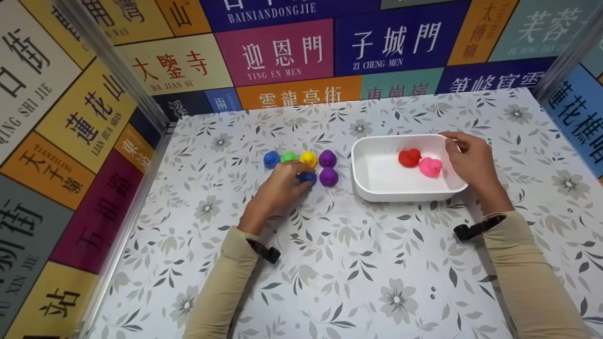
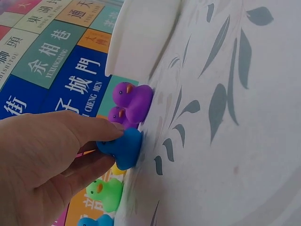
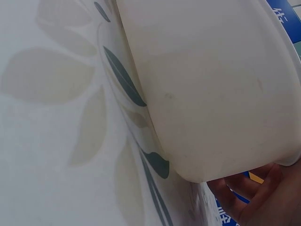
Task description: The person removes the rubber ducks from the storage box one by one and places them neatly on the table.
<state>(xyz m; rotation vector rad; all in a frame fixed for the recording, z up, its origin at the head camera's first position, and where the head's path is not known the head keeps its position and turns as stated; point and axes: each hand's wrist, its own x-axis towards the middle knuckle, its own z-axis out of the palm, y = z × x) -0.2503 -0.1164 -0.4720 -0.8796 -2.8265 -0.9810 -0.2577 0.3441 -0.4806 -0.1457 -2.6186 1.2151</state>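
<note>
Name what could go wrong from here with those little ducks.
The left hand pinches a blue duck close beside the front purple duck and might nudge that one out of line. The yellow duck just behind could be knocked too.
The right hand holds the end of the white container; a tug could slide the red duck and pink duck about inside.
</note>
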